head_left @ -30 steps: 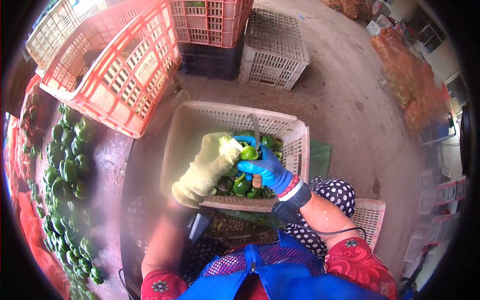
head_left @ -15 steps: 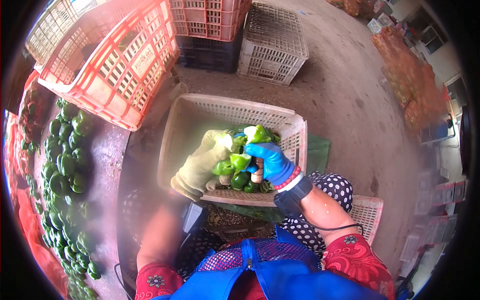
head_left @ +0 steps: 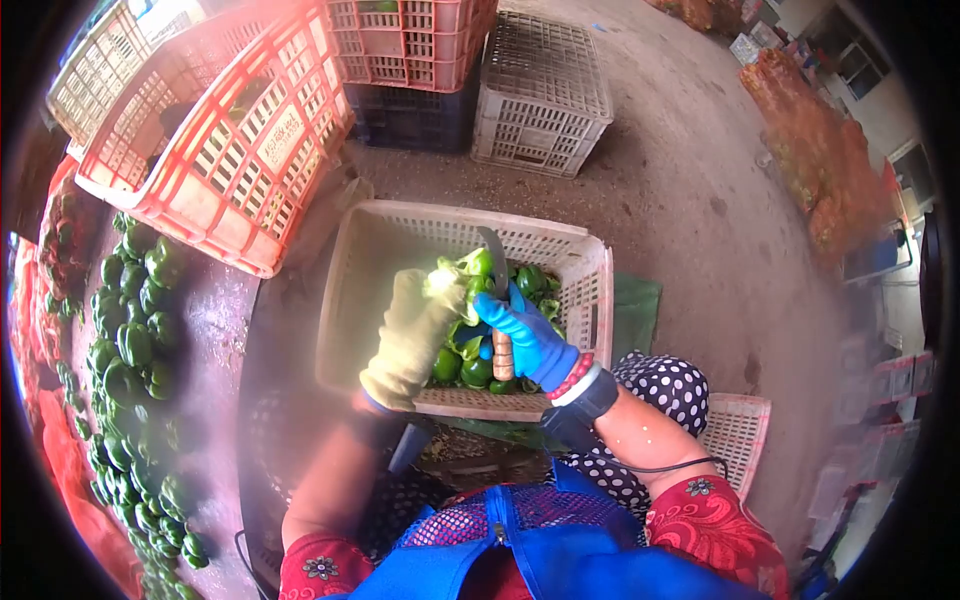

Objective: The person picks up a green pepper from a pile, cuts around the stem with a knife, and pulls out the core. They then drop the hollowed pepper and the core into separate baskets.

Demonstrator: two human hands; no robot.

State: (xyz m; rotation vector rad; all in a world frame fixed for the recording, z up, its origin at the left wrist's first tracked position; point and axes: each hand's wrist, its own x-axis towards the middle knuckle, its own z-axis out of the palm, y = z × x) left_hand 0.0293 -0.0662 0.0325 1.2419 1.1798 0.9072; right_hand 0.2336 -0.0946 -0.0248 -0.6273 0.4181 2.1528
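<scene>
My left hand [head_left: 405,335], in a pale yellow glove, is closed around a cut green bell pepper [head_left: 448,278] whose pale inside shows. My right hand [head_left: 535,338], in a blue glove, grips a knife [head_left: 502,355] by its wooden handle. The knife's dark curved blade points away from me, just right of the pepper. Both hands are over a whitish plastic crate [head_left: 350,300]. Below them in the crate lie green peppers [head_left: 476,373] and cut pieces, partly hidden by the gloves.
To the left, many whole green peppers [head_left: 133,343] lie on a flat surface beside red netting [head_left: 62,460]. A tilted pink crate [head_left: 250,170] stands at upper left. Stacked crates and a grey-white crate [head_left: 540,100] are ahead. Filled orange net sacks [head_left: 815,160] line the right side.
My left hand has turned and shifted slightly left with the pepper. The knife blade, hidden before, now stands exposed beside it. My right hand has moved a little down.
</scene>
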